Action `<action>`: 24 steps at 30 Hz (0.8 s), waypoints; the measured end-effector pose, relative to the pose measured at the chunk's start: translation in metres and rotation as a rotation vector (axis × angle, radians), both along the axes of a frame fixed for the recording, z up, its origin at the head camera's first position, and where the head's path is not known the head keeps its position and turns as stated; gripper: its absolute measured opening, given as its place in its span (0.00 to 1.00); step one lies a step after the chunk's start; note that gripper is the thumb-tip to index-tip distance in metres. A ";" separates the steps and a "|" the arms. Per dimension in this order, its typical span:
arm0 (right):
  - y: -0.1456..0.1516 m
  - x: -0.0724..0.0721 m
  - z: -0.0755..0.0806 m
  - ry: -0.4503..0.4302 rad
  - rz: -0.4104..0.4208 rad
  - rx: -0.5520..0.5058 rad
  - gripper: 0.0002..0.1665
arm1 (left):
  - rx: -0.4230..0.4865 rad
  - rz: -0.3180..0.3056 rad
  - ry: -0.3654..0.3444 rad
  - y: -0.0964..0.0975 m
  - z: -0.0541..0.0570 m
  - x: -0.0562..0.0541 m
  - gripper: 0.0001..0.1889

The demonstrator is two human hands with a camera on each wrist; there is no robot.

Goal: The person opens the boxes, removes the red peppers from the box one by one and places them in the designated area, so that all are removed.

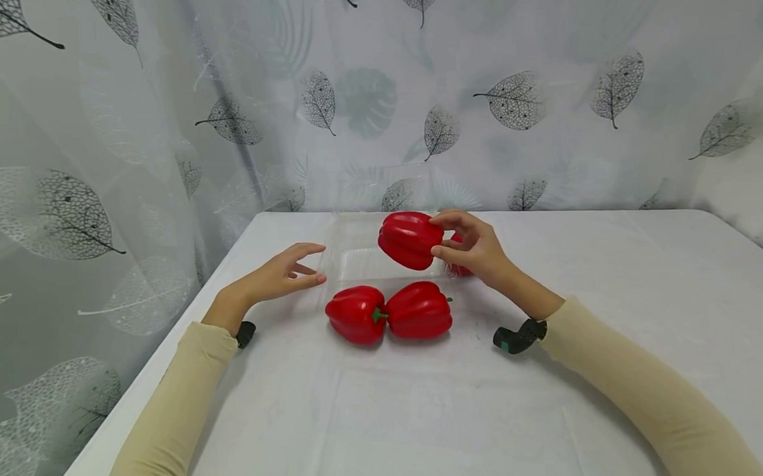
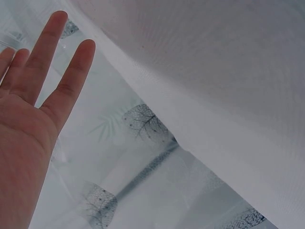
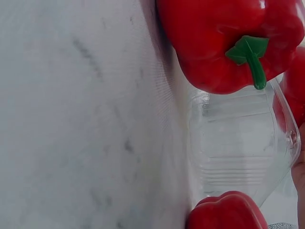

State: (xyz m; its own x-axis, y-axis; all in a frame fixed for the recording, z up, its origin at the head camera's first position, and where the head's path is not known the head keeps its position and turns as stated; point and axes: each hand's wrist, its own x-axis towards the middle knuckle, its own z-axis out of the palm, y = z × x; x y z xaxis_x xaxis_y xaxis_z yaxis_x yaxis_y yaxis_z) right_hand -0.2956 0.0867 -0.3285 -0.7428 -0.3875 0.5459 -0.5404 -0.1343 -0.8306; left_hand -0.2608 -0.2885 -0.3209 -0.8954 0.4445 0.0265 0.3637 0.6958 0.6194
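Observation:
My right hand [image 1: 474, 247] grips a red bell pepper [image 1: 410, 240], thumb and fingers at its right end, above a clear plastic container [image 1: 360, 264]. Partly hidden behind that hand, another red bell pepper [image 1: 457, 269] sits at the container's right end. Two more, a left bell pepper [image 1: 354, 316] and a right bell pepper [image 1: 419, 311], lie side by side in front of the container. The right one's green stem [image 3: 252, 59] shows large in the right wrist view. My left hand [image 1: 274, 277] hovers by the container's left side, fingers extended [image 2: 28, 105], holding nothing.
A white-covered table [image 1: 389, 422] carries everything. Behind it and along the left hangs a leaf-patterned curtain [image 1: 376, 110]. Each wrist wears a dark device, the right one [image 1: 520, 336] close above the tabletop. The table's left edge runs beneath the left forearm.

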 end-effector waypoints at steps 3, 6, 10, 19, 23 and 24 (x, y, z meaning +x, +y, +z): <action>0.003 0.000 -0.001 -0.008 -0.017 0.007 0.25 | -0.001 0.006 -0.005 0.001 0.000 0.001 0.38; 0.007 0.001 -0.002 -0.018 -0.026 0.005 0.26 | 0.003 0.013 -0.015 0.001 0.001 0.002 0.38; 0.010 0.002 -0.003 -0.026 -0.027 -0.010 0.26 | 0.004 0.020 -0.022 0.002 0.001 0.003 0.38; 0.017 0.003 -0.005 -0.053 -0.046 -0.023 0.26 | 0.004 0.023 -0.021 0.001 0.000 0.001 0.38; 0.022 0.002 -0.006 -0.057 -0.049 -0.024 0.26 | 0.002 0.018 -0.018 0.001 0.000 0.000 0.38; 0.023 0.002 -0.006 -0.056 -0.050 -0.022 0.25 | 0.002 0.018 -0.018 0.001 0.000 0.000 0.38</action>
